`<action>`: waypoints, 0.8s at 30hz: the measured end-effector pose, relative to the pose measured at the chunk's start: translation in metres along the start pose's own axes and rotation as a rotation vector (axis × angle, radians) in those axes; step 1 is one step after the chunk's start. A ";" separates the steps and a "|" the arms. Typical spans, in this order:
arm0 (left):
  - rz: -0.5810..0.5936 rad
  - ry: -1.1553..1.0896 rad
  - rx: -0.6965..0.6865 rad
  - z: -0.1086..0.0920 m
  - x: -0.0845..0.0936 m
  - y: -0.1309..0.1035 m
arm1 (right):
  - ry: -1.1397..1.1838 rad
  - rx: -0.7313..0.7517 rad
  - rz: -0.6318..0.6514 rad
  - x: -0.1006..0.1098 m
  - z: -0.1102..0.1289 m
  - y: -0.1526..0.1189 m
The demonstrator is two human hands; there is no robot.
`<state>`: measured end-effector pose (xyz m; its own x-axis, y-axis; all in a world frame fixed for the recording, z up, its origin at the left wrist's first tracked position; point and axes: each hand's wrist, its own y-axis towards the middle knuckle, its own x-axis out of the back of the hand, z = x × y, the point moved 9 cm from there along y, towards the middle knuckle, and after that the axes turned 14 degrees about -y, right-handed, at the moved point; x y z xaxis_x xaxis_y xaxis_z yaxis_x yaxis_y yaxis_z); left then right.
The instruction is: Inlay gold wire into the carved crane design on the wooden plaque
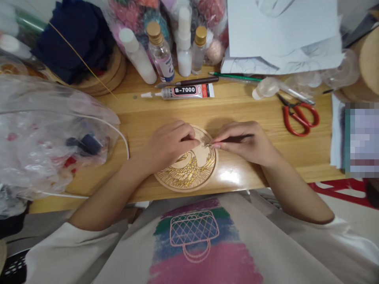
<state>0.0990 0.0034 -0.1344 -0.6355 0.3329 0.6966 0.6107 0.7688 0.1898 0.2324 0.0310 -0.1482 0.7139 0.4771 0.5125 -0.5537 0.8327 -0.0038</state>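
A round wooden board [189,177] lies near the table's front edge, with a gold feathered design over its lower part and pale bare wood above. My left hand [173,144] rests across its upper left, fingers curled and thumb pointing right. Whatever its fingertips pinch, if anything, is too small to make out. Over the board's right rim, my right hand [245,142] is closed around a slim dark tool [237,139] that looks like tweezers. The tool's fine tip reaches over the board close to my left thumb; small details there are blurred.
Behind the board lie a B-7000 glue tube [185,91], a dark-handled tool [195,81] and a green pencil [237,76]. Several bottles [161,55] stand farther back. Red-handled scissors [299,116] lie right; a plastic bag [53,134] and white cord [122,138] lie left.
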 end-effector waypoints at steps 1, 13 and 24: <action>-0.004 -0.009 0.016 0.002 0.000 0.000 | -0.012 0.009 -0.011 0.001 0.001 0.000; 0.029 0.003 0.062 0.000 -0.001 -0.003 | -0.165 0.031 -0.071 0.003 0.009 -0.008; 0.017 -0.012 0.036 -0.004 -0.001 -0.003 | -0.237 0.121 -0.100 0.002 0.017 -0.013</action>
<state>0.0994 -0.0010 -0.1328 -0.6309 0.3528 0.6911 0.6045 0.7818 0.1528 0.2334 0.0163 -0.1330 0.6554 0.3037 0.6916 -0.5429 0.8260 0.1517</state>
